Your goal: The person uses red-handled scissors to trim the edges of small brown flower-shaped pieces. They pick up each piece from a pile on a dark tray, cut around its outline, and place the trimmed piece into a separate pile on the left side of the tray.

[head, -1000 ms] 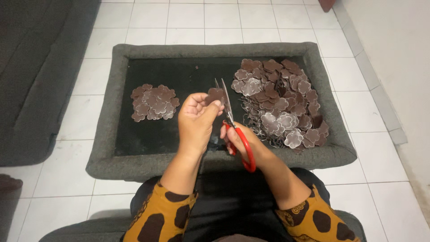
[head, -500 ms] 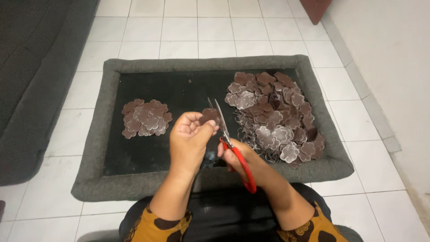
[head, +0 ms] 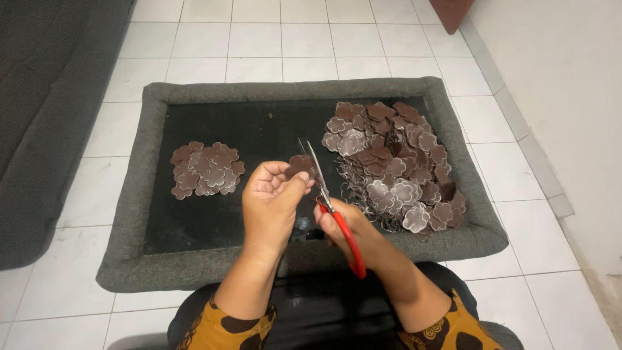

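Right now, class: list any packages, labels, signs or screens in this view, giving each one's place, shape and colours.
None in view: only a grey-rimmed black tray, brown flower-shaped pieces and red-handled scissors.

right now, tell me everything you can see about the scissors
The scissors have red handles, plastic by the look, and slim grey metal blades. The right hand grips the handles, with the red loop running down past the palm. The blades point up and away from the person, seemingly close together, and meet the edge of a small brown flower-shaped piece pinched in the left hand. The scissors are held in the air above the dark tray, touching nothing else.
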